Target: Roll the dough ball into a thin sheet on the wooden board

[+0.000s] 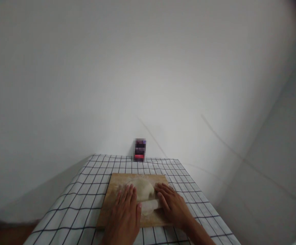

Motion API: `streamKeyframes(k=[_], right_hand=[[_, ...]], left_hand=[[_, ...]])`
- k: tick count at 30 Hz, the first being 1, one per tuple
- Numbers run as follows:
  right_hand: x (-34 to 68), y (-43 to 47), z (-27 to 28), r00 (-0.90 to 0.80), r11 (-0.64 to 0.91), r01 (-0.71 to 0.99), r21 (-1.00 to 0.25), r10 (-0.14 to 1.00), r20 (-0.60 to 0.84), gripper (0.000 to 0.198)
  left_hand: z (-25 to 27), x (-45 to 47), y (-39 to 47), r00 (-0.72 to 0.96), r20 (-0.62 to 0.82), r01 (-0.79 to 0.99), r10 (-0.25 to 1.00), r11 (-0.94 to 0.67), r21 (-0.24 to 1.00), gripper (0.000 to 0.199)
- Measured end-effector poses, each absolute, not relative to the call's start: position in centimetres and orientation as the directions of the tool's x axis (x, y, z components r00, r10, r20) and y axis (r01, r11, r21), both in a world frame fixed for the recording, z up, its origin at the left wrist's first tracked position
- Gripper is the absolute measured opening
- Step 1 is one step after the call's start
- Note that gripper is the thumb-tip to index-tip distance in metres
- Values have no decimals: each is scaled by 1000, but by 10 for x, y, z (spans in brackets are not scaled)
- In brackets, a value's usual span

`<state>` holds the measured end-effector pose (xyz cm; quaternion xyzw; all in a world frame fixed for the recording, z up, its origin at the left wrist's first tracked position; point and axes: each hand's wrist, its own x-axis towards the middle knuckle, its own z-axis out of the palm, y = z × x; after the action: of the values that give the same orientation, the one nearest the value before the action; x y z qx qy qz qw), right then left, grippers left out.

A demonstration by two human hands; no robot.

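A floury rolling pin (150, 205) lies crosswise on a wooden board (105, 212). Just beyond it sits a flattened, pale piece of dough (143, 189). My left hand (126, 207) lies palm down over the pin's left end, its fingers stretched forward to the dough's left edge. Over the pin's right end rests my right hand (172, 202), also palm down, with its fingers extended beside the dough's right edge. Both ends of the pin are hidden under my hands.
Flour dusts the board around the dough. A white cloth with a dark grid (83, 200) covers the table. At its far edge a dark, pixelated upright object (139, 150) stands against the pale wall (142, 75). Another wall rises at the right.
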<state>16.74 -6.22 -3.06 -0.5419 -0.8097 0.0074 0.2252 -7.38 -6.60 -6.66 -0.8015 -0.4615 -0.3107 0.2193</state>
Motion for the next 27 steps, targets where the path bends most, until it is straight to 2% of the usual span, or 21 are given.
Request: streamKeyframes(k=[5, 11, 15, 19, 23, 27], right_hand=[[158, -39, -20, -238, 312, 934, -174, 907, 348, 59], [154, -11, 8, -308, 323, 943, -80, 938, 161, 66], [158, 11, 14, -381, 393, 914, -102, 917, 115, 56], [167, 26, -5, -457, 492, 858, -147, 863, 217, 46], [175, 27, -26, -421, 474, 848, -237, 874, 244, 51], [178, 7, -31, -395, 460, 851, -255, 879, 268, 50]], left_hand=[[-56, -78, -50, 364, 609, 906, 705, -421, -54, 49], [-39, -82, -41, 368, 539, 914, 758, -403, -57, 45], [-41, -81, -31, 363, 533, 918, 764, -393, -62, 47], [-54, -84, -29, 373, 579, 904, 725, -424, -52, 46], [-64, -85, -33, 405, 617, 866, 675, -500, -20, 50], [-66, -75, -35, 362, 651, 886, 667, -463, -19, 54]])
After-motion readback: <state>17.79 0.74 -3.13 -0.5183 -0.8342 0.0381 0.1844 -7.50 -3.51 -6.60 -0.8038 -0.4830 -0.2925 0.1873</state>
